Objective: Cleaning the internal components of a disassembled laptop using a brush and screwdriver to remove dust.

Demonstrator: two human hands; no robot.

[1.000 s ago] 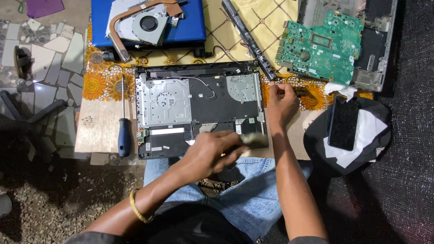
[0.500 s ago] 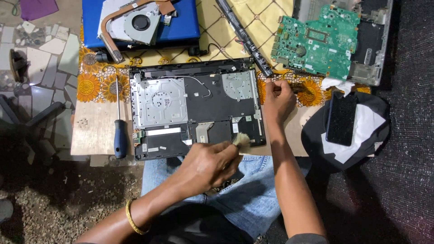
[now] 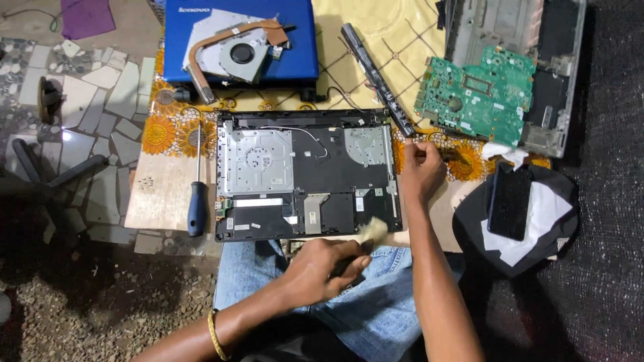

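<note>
Brush (image 3: 371,231), seemingly bristled, protrudes from left hand (image 3: 325,268).

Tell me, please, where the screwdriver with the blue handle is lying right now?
In the head view the screwdriver lies on the pale board, just left of the opened laptop base, tip pointing away from the person.

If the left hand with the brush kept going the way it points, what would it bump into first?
Probably the open laptop base. The left hand aims its brush up and right, and the bristles already sit at the base's near edge; height above it is hard to judge.
</note>
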